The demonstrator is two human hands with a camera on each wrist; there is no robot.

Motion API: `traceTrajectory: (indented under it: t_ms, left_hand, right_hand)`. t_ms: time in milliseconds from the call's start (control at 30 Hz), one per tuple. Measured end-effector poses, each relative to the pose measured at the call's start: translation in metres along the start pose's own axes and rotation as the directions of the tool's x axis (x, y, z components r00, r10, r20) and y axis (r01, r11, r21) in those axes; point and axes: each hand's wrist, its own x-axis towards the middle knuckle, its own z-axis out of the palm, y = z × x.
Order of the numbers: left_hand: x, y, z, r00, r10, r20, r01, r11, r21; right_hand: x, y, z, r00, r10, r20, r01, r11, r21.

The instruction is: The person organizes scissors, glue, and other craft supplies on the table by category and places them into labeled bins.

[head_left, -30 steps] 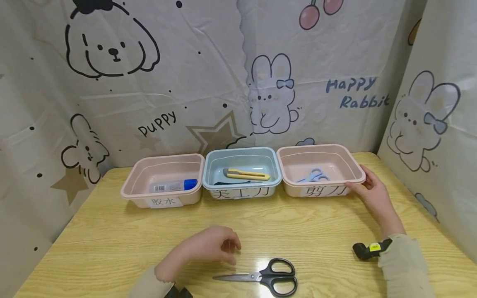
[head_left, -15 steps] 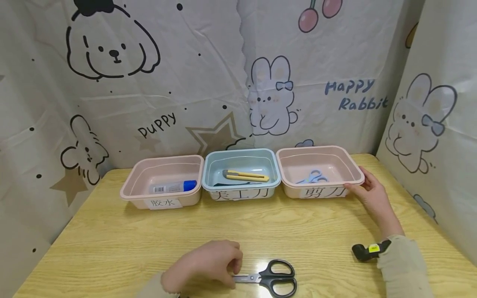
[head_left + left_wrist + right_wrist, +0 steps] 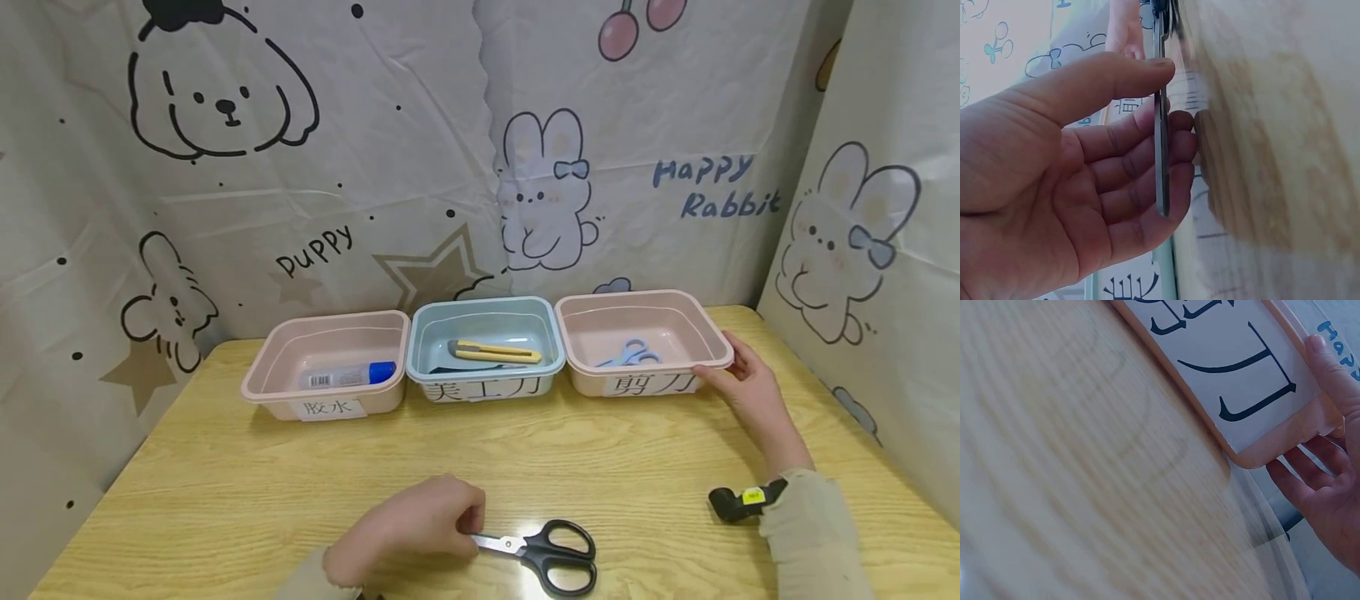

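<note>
Black-handled scissors (image 3: pixel 558 554) are near the table's front, and my left hand (image 3: pixel 420 525) pinches their closed blades (image 3: pixel 1161 137) between thumb and fingers. In the left wrist view the blades stand edge-on across the curled fingers. My right hand (image 3: pixel 750 396) grips the near right corner of the right pink bin (image 3: pixel 592 382), thumb on the rim and fingers along the side. That bin holds small blue scissors (image 3: pixel 633 353). In the right wrist view the same hand (image 3: pixel 1335 481) is at the corner beside the bin's white label (image 3: pixel 1241 369).
The blue bin (image 3: pixel 487 387) in the middle holds a yellow box cutter (image 3: pixel 495 352) and a dark slim item. A left pink bin (image 3: pixel 281 406) contains a blue-capped glue bottle (image 3: pixel 348 375). The bins stand in a row before a printed curtain (image 3: pixel 420 167).
My left hand has come down to the scissors and taken hold of the blades, whose hinge end now sits slightly higher and tilted. My right hand stays on the bin's corner.
</note>
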Motion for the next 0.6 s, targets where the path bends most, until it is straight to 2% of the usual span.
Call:
traceTrajectory:
  t_ms: [167, 300, 433, 533, 600]
  left_hand:
    - [0.003, 0.003, 0.002, 1.000, -0.011, -0.024, 0.011, 1.000, 0.028]
    - [0.004, 0.007, 0.003, 0.996, -0.004, -0.092, 0.012, 0.996, 0.086]
    - [0.006, 0.011, 0.001, 0.983, -0.032, -0.179, 0.054, 0.992, 0.118]
    - [0.007, 0.012, 0.000, 0.971, -0.080, -0.225, 0.108, 0.988, 0.113]
    - [0.008, 0.011, -0.001, 0.966, -0.093, -0.242, 0.122, 0.987, 0.107]
  right_hand:
    - [0.000, -0.001, 0.001, 1.000, -0.004, 0.006, 0.004, 1.000, 0.008]
    - [0.000, -0.003, 0.001, 1.000, -0.003, 0.006, 0.002, 1.000, 0.009]
    - [-0.001, -0.004, 0.000, 1.000, 0.003, 0.003, -0.003, 1.000, 0.003]
    - [-0.001, -0.005, 0.000, 1.000, 0.005, 0.004, -0.005, 1.000, 0.000]
    - [-0.002, -0.005, -0.001, 1.000, 0.006, 0.005, -0.006, 1.000, -0.005]
